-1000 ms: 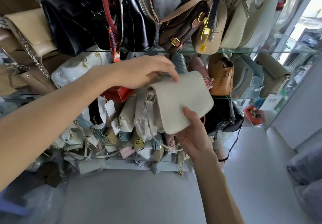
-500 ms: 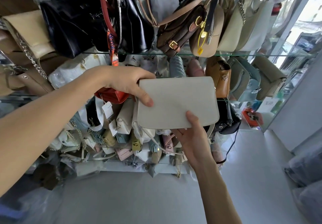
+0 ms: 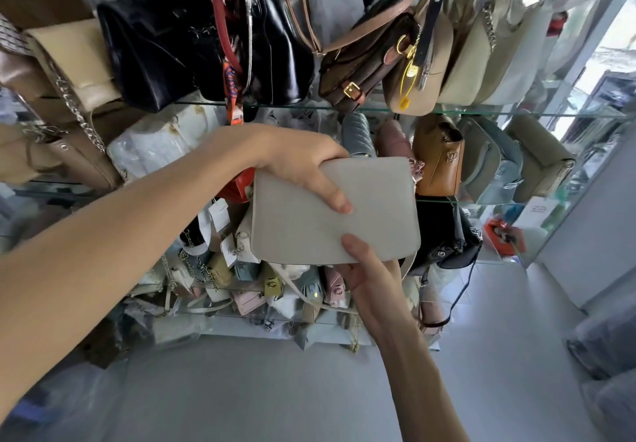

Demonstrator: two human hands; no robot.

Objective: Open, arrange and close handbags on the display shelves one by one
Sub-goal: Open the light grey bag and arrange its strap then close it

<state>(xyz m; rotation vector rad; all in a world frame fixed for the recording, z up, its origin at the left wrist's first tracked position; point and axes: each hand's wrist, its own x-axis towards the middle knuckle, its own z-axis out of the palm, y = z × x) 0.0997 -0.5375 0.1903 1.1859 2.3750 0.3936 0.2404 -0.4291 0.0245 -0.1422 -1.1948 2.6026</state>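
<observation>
A flat off-white handbag (image 3: 375,211) is held up in front of the glass shelves, its plain broad face toward me. My left hand (image 3: 303,163) grips its top left corner, thumb lying across the face. My right hand (image 3: 370,274) holds the bottom edge from below, thumb on the face and fingers hidden behind. The bag's pale strap hangs down behind my right hand.
Glass shelves (image 3: 481,111) are crowded with bags: black ones (image 3: 161,46) at upper left, a tan bag (image 3: 438,159) and grey bags (image 3: 492,163) to the right, small pastel bags (image 3: 247,286) low down. Grey floor (image 3: 275,390) lies below.
The bag has turned from tilted to flat and level facing me. My left hand moved from its top edge to grip the top left corner. My right hand stayed underneath.
</observation>
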